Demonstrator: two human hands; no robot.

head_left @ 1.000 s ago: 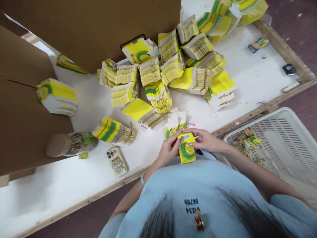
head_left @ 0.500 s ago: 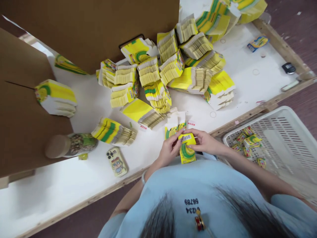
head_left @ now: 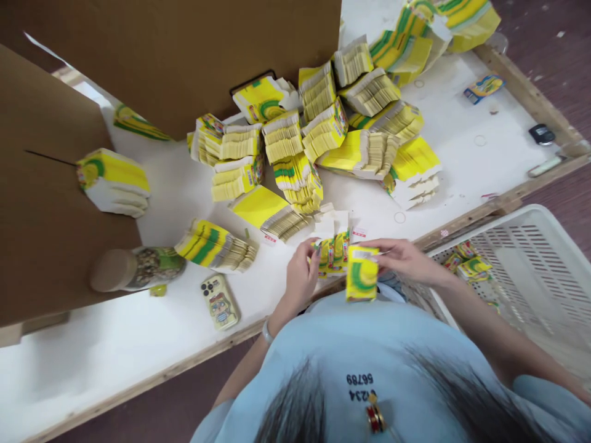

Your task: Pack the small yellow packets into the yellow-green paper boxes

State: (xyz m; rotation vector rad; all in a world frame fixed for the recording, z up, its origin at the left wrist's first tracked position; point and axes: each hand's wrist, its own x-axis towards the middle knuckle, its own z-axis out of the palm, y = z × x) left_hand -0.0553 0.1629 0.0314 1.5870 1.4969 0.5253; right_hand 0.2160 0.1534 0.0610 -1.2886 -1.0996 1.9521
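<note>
Close to my body, my right hand pinches the upper right edge of a small yellow carton with a green ring print. At the table's front edge, my left hand has its thumb and fingers closed at the left side of a row of small open-flapped cartons. Its fingertips are partly hidden there, and it seems to grip the outermost carton. Beyond both hands lie several stacks of flattened yellow cartons with white flaps.
A white perforated basket with several small packed cartons stands to the right, beside the wooden table edge. On the left are a phone, a lidded jar and brown cardboard. A small blue-yellow box lies far right.
My hands have separated. The left let go of the yellow carton both were holding and went left to the row of cartons; the right keeps that carton and moved slightly right.
</note>
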